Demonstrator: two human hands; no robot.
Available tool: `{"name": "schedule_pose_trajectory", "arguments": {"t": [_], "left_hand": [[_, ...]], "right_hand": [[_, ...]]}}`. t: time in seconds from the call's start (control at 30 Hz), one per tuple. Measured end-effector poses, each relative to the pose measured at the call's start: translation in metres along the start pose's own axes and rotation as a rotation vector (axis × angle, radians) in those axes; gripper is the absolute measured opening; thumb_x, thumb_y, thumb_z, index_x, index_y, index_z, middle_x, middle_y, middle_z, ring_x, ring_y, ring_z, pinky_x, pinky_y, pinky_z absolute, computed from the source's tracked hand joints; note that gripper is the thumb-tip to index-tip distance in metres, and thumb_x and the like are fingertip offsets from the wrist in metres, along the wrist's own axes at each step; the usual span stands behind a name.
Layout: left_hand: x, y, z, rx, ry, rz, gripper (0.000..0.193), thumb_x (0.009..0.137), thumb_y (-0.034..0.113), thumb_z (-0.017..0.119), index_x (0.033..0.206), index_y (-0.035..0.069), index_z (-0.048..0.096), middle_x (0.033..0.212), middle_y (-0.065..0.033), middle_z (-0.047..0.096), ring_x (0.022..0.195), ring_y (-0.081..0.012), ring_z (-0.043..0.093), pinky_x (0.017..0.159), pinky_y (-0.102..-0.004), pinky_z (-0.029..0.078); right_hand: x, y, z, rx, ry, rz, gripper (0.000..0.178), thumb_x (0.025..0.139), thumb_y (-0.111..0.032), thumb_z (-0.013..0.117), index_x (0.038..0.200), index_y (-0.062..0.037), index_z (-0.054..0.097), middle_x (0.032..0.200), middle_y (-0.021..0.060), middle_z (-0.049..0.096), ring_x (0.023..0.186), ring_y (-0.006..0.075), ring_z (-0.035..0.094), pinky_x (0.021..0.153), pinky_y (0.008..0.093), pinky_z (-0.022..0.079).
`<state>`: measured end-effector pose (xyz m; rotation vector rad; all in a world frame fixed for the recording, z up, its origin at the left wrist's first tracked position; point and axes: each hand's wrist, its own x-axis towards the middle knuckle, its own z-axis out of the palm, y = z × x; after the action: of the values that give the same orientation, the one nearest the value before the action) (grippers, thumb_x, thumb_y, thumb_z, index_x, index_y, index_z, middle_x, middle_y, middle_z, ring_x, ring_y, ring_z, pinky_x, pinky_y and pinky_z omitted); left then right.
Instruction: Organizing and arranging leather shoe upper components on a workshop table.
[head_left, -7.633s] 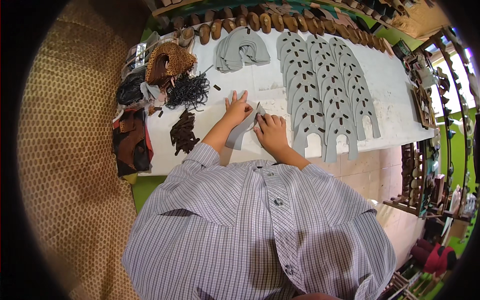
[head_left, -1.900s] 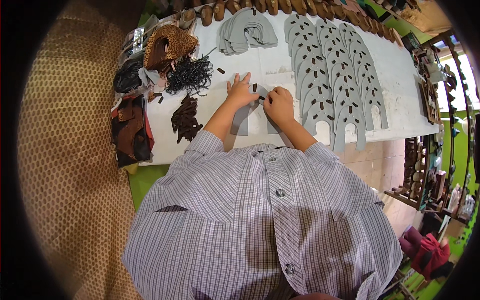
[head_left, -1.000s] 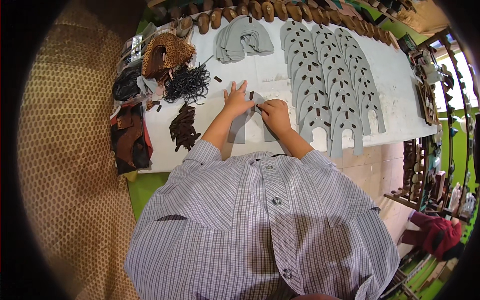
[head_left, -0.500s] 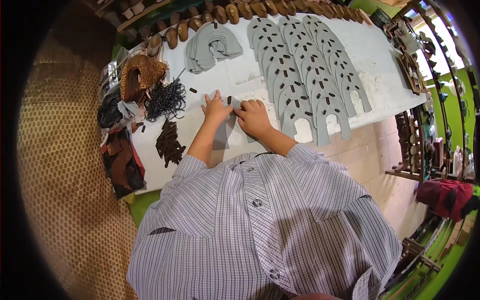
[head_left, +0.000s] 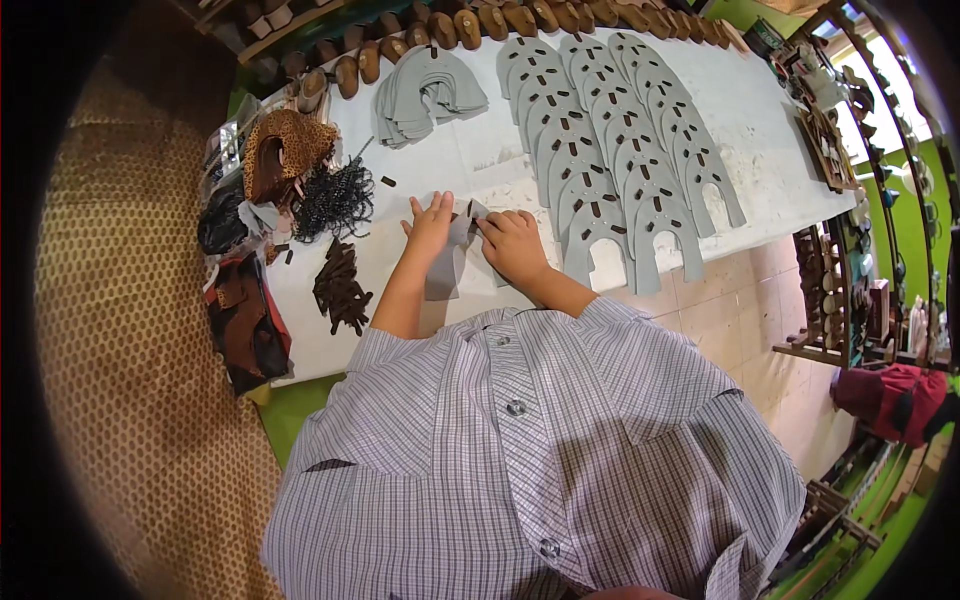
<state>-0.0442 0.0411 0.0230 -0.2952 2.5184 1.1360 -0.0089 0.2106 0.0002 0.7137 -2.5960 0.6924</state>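
Note:
Between my hands lies a grey U-shaped cut piece (head_left: 443,277), like a shoe upper, its curved top raised off the table with a small dark brown strip (head_left: 471,209) on it. My left hand (head_left: 430,224) rests against the left side of this piece, fingers stretched and apart; its thumb is partly hidden. Bent fingers of my right hand (head_left: 512,243) pinch the piece's upper right edge. Left of my forearm is a heap of dark brown strips (head_left: 341,287). A single strip (head_left: 388,182) lies beyond my left hand.
Overlapping rows of grey pieces with brown strips (head_left: 628,145) cover the table's right part. A grey stack (head_left: 430,95) sits farther back. Brown shoe lasts (head_left: 467,28) line the far edge. Black stringy material (head_left: 333,198) and leopard-print material (head_left: 285,150) lie left. Racks (head_left: 826,290) stand right.
The top of the grey piece has come up and bent, its brown strip now tilted. My left hand has turned slightly, and my right hand has dropped a little.

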Motion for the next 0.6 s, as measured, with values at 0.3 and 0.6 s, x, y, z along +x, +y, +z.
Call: {"name": "schedule_pose_trajectory", "arguments": {"t": [0.3,0.6], "left_hand": [[0.014,-0.003,-0.004,0.403,0.029,0.153,0.023,0.077,0.035,0.064,0.094,0.02,0.069,0.143,-0.0012,0.031,0.135,-0.0398,0.002,0.094,-0.0723,0.002],[0.011,-0.006,0.006,0.296,0.092,0.176,0.017,0.068,0.035,0.07,0.075,0.019,0.071,0.146,-0.0043,0.024,0.135,-0.0418,0.0,0.094,-0.0717,-0.003]], "right_hand": [[0.002,-0.005,-0.004,0.014,-0.015,-0.005,0.025,0.072,-0.013,0.057,0.097,-0.0082,0.064,0.095,0.0022,0.056,0.093,0.0191,0.051,0.087,0.039,0.037],[0.004,-0.003,-0.003,0.062,-0.003,0.001,0.023,0.072,-0.012,0.057,0.094,-0.0081,0.064,0.094,0.0034,0.056,0.096,0.0208,0.051,0.087,0.0383,0.037]]}}
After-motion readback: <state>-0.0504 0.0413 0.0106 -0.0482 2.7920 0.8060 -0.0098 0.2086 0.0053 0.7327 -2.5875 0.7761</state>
